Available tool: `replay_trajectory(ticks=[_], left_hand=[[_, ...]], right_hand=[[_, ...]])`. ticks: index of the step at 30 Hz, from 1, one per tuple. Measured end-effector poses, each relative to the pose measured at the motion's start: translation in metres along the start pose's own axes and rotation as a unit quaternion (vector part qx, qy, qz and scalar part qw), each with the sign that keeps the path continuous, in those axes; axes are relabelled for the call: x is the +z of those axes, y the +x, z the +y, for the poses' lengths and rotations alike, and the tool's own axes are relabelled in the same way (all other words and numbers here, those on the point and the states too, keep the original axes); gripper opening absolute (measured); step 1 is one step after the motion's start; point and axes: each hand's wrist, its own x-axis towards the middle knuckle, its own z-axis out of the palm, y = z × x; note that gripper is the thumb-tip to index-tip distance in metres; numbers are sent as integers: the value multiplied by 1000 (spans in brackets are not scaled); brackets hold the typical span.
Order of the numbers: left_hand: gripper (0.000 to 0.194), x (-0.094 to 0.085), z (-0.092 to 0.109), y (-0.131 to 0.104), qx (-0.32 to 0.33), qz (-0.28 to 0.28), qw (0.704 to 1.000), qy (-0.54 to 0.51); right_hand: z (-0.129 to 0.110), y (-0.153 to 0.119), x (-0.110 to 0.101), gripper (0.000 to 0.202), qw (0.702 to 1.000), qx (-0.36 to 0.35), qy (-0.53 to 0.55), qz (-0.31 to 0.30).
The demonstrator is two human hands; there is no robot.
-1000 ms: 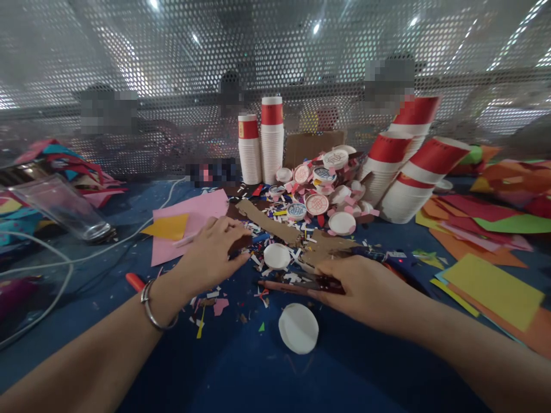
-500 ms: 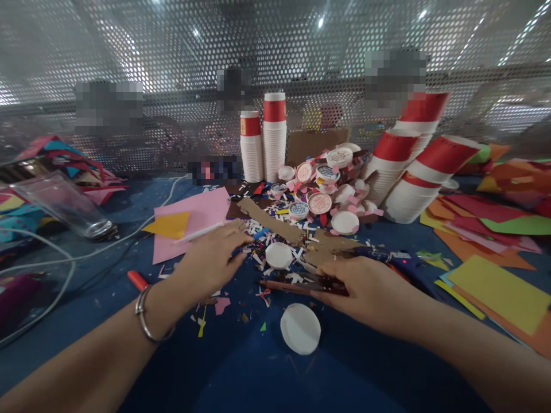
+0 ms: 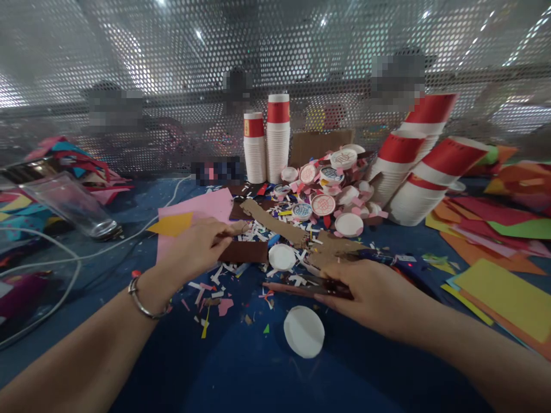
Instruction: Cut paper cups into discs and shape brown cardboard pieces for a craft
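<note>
Head | left hand point(image 3: 196, 244) grips strip point(image 3: 244, 252) | edge beside disc point(image 3: 282, 257) | table point(image 3: 241, 378) room nearside

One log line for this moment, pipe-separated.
left hand: holds brown strip | right hand: holds long brown item, type unclear | nearest white disc: on blue table

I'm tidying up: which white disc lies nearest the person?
The plain disc lowest in view, left of and below the right hand. The other discs lie farther back, among paper scraps or near the cups.
</note>
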Motion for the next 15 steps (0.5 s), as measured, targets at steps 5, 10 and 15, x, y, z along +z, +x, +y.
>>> replay_trajectory(ticks=[5, 10, 15], left_hand=[[41, 7, 6, -4, 51, -36, 998, -6], [24, -4, 9, -3, 5, -54, 995, -87], [25, -17, 25, -4, -22, -46, 975, -218]], right_hand=[[0, 0, -1, 19, 1000, 3, 1, -4], [-2, -2, -4, 21, 999, -5, 44, 7], [-3, -4, -6, 25, 982, -35, 166, 78]])
